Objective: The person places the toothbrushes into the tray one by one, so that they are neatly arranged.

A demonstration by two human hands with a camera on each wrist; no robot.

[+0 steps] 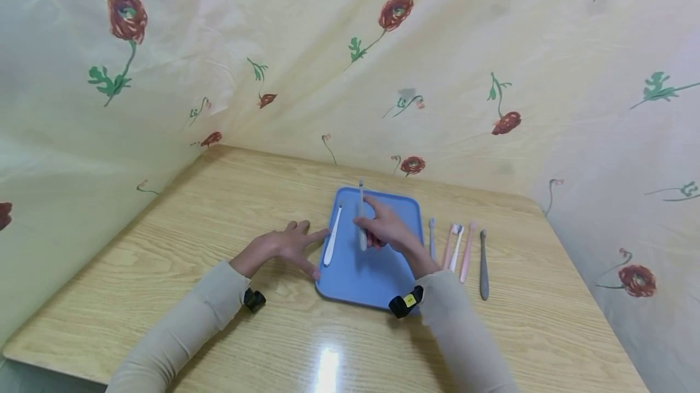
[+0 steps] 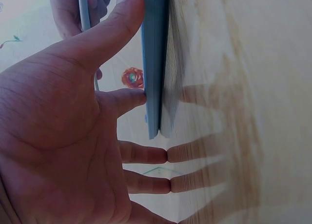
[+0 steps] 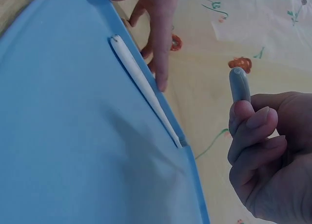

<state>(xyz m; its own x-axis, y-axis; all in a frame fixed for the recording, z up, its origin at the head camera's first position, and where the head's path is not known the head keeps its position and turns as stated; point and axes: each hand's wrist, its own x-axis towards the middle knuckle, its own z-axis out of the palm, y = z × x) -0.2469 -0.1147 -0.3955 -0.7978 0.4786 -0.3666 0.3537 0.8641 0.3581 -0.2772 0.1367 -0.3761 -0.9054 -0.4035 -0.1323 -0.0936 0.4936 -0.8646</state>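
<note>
My right hand [image 1: 388,227] grips a pale toothbrush [image 1: 362,238] above the blue tray [image 1: 355,287], its head pointing toward the back wall. In the right wrist view the rounded end of that brush's handle sticks out past curled fingers [image 3: 253,129]. A white toothbrush [image 1: 332,238] lies lengthwise along the tray's left side, bristle end at the back. With fingers spread, my left hand [image 1: 290,244] touches the tray's left edge; thumb and index finger are against the rim, while the other fingers reach down to the table.
Right of the tray, several toothbrushes lie side by side on the wooden table [image 1: 246,189]: a bluish one [image 1: 432,238], a white one [image 1: 456,248], pink ones, and a dark grey one [image 1: 483,268] outermost. A flowered cloth [image 1: 306,77] hangs behind and along the sides.
</note>
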